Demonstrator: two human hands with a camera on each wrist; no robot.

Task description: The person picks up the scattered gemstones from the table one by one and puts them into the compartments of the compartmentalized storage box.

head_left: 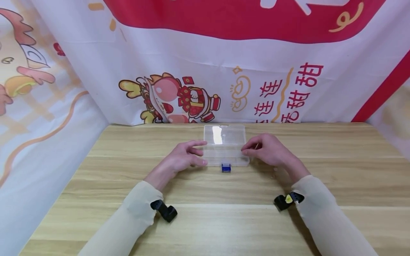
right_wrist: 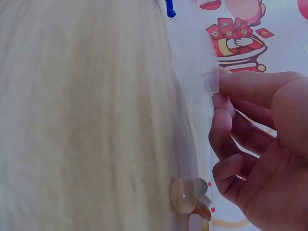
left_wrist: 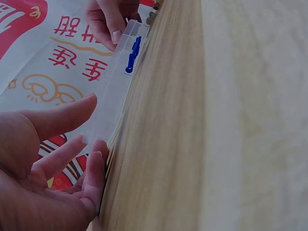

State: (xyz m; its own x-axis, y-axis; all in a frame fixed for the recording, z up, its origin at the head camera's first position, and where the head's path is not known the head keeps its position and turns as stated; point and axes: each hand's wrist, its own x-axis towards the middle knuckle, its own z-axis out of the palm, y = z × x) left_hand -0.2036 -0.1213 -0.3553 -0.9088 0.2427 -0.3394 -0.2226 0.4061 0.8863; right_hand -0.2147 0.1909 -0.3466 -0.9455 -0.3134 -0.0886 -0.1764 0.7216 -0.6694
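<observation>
A clear plastic box (head_left: 224, 152) stands on the wooden table with its transparent lid (head_left: 230, 135) raised at the back. Its blue latch (head_left: 226, 168) faces the front. At the box's left end, my left hand (head_left: 187, 156) has thumb and fingers spread apart, with fingertips right at the edge; its palm holds nothing in the left wrist view. My right hand (head_left: 269, 149) pinches the right end of the box between thumb and forefinger. The other fingers curl beside the end wall in the right wrist view.
Several small polished stones (right_wrist: 185, 195) lie on the table just right of the box, partly under the right hand in the head view. Behind the table hangs a printed white cloth (head_left: 198, 49), close to the raised lid. The wooden table (head_left: 224, 220) extends toward me.
</observation>
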